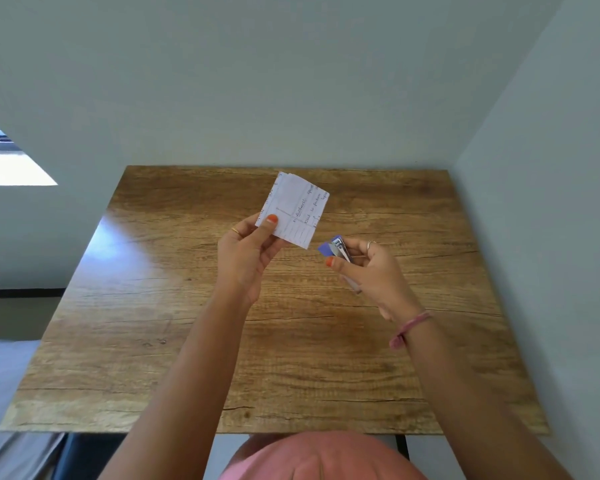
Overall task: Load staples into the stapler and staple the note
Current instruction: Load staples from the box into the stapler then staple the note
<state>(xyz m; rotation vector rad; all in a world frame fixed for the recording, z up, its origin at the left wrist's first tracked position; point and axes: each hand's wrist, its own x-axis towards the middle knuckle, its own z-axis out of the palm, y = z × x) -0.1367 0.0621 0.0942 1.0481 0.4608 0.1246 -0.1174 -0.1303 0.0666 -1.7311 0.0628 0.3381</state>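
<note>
A wooden table [153,341] stands in a corner of pale walls. Above it, the left hand [246,258] pinches the folded note [293,209] at its lower corner. The right hand [371,271] grips the small blue stapler [335,249], near the note but apart.
</note>
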